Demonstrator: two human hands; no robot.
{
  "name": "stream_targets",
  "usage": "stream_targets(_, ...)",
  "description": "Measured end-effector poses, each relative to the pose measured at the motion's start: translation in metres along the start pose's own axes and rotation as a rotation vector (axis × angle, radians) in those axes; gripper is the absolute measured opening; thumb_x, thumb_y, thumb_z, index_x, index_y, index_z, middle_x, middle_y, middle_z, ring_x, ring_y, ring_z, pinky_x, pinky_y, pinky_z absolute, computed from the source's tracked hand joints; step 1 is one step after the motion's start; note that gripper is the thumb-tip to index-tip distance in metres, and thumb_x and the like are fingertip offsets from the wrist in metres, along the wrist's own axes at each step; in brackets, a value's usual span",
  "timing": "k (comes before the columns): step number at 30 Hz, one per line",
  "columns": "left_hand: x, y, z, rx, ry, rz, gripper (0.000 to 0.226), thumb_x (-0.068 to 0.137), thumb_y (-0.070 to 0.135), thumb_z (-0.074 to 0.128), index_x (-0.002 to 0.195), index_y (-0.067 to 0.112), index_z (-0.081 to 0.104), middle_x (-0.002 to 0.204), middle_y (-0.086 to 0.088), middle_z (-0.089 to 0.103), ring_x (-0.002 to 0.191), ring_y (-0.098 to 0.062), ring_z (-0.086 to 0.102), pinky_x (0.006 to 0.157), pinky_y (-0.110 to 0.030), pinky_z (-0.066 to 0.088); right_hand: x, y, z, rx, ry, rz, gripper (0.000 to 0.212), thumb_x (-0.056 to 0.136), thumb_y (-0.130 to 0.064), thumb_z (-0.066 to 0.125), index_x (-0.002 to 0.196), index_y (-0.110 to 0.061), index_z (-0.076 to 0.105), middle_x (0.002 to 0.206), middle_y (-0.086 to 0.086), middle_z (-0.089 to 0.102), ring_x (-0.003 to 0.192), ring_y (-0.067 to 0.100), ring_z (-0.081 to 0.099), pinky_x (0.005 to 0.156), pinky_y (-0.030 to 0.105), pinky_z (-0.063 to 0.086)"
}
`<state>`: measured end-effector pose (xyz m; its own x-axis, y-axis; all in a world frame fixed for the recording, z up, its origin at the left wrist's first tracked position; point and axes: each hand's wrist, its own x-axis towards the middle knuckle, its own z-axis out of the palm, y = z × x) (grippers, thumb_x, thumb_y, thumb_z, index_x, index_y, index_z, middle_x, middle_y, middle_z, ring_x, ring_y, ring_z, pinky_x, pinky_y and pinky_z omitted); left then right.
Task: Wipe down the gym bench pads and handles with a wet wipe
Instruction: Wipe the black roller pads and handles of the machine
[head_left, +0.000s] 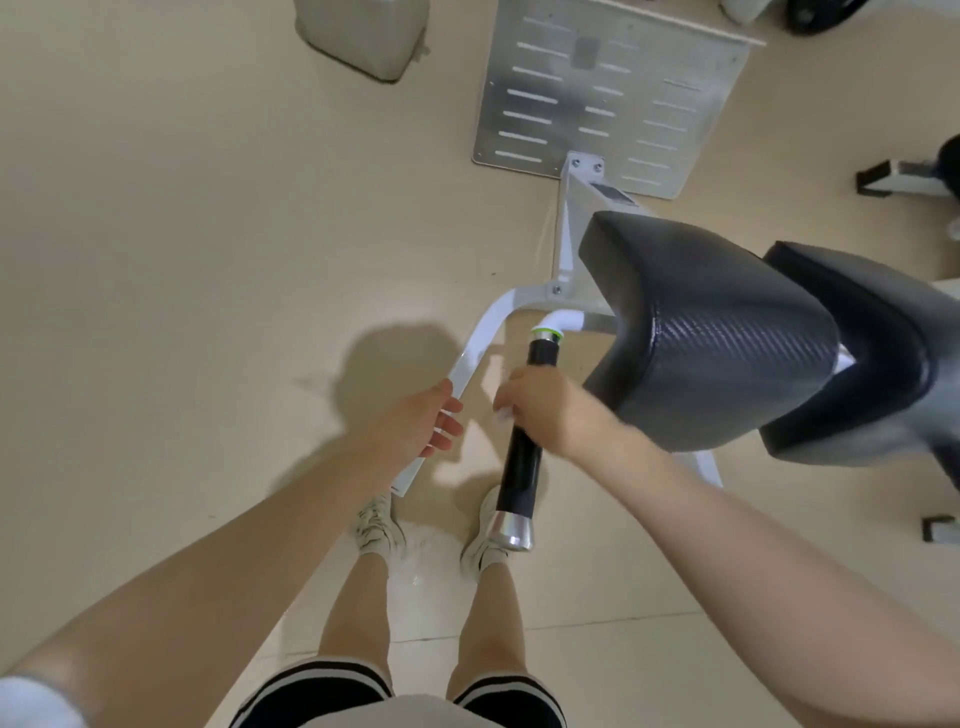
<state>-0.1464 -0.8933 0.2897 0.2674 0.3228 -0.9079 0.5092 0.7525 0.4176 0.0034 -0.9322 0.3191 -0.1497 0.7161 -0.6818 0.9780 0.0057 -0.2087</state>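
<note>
A black handle (521, 467) with a silver end cap points toward me from the white frame of the gym machine. My right hand (540, 408) grips the handle near its middle, and a bit of white wet wipe (503, 414) shows under the fingers. My left hand (428, 418) hangs just left of it, fingers relaxed, over the white frame bar (470, 358); whether it touches the bar is unclear. Two black padded cushions (717, 332) sit to the right of the handle.
A perforated metal foot plate (597, 98) lies on the beige floor beyond the pads. A pale container (363, 36) stands at the top left. More white frame parts (893, 179) sit at the right. My feet in light sneakers (376, 525) stand below the handle.
</note>
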Motion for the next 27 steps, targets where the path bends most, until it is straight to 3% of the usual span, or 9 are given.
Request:
stream_targets(2,-0.005,0.003,0.002,0.066,-0.042,0.008,0.037,0.099,0.036,0.030,0.082,0.016,0.056,0.074,0.000,0.059,0.060,-0.014,0.049,0.061,-0.024,0.035,-0.034,-0.018,0.016,0.304,0.014,-0.044,0.028,0.085,-0.007,0.045,0.102,-0.006,0.067,0.104,0.009,0.065,0.099,0.020,0.059,0.074,0.015,0.033)
stream_targets(5,-0.015,0.009,0.006,0.187,-0.124,0.039,0.037,0.099,0.037,0.028,0.096,0.017,0.059,0.080,0.001,0.061,0.067,-0.013,0.052,0.066,-0.025,0.038,-0.082,-0.045,0.037,0.719,0.121,-0.010,0.020,0.084,-0.010,0.055,0.088,-0.010,0.074,0.089,0.002,0.069,0.084,0.009,0.061,0.074,0.020,0.045)
stream_targets(7,-0.023,0.010,0.010,0.231,-0.189,0.055,0.035,0.098,0.037,0.031,0.105,0.019,0.060,0.085,0.001,0.061,0.069,-0.013,0.054,0.067,-0.024,0.040,-0.090,-0.044,0.047,0.893,0.438,0.217,0.014,0.083,-0.005,0.063,0.081,-0.013,0.074,0.080,-0.007,0.065,0.077,-0.004,0.057,0.069,0.012,0.043)
stream_targets(10,-0.031,0.006,0.017,0.288,-0.285,0.139,0.032,0.098,0.029,0.039,0.128,0.026,0.050,0.103,0.002,0.061,0.077,-0.012,0.058,0.074,-0.022,0.045,-0.077,-0.028,0.052,1.025,0.815,0.662,0.014,0.086,-0.008,0.061,0.074,-0.007,0.068,0.069,-0.007,0.058,0.070,0.004,0.052,0.064,0.016,0.037)
stream_targets(13,-0.034,0.000,0.022,0.345,-0.321,0.211,0.043,0.097,0.018,0.042,0.138,0.030,0.038,0.116,0.002,0.059,0.086,-0.014,0.061,0.079,-0.022,0.046,-0.056,-0.031,0.069,1.380,0.755,0.816,0.014,0.088,-0.007,0.058,0.081,0.000,0.068,0.074,0.003,0.061,0.069,0.013,0.053,0.069,0.026,0.044)
stream_targets(16,-0.034,-0.003,0.024,0.347,-0.307,0.229,0.049,0.095,0.009,0.047,0.140,0.026,0.037,0.105,0.006,0.058,0.082,-0.015,0.059,0.074,-0.019,0.046,-0.067,-0.045,0.084,1.731,0.681,0.765,0.011,0.088,-0.007,0.060,0.090,-0.005,0.071,0.080,0.009,0.063,0.072,0.012,0.057,0.075,0.030,0.050)
stream_targets(19,-0.034,-0.005,0.026,0.335,-0.292,0.226,0.052,0.093,0.003,0.047,0.139,0.025,0.038,0.102,0.005,0.056,0.075,-0.012,0.058,0.070,-0.017,0.045,-0.101,-0.043,0.093,1.905,0.492,0.589,0.013,0.085,0.002,0.059,0.082,-0.003,0.070,0.075,0.016,0.060,0.063,0.019,0.054,0.063,0.027,0.048)
stream_targets(22,-0.035,-0.002,0.028,0.329,-0.264,0.224,0.050,0.093,0.000,0.044,0.137,0.024,0.041,0.103,0.000,0.058,0.072,-0.010,0.059,0.067,-0.015,0.045,-0.105,-0.038,0.088,1.807,0.450,0.634,0.027,0.084,0.012,0.053,0.081,-0.009,0.069,0.076,0.006,0.062,0.057,0.009,0.057,0.054,0.018,0.049)
stream_targets(27,-0.034,0.005,0.027,0.319,-0.230,0.211,0.040,0.097,0.006,0.038,0.133,0.020,0.048,0.117,0.001,0.058,0.079,-0.007,0.058,0.074,-0.018,0.044,-0.039,-0.021,0.058,1.517,0.966,0.893,0.024,0.089,-0.001,0.051,0.104,-0.010,0.067,0.090,0.002,0.060,0.076,0.009,0.054,0.069,0.013,0.044)
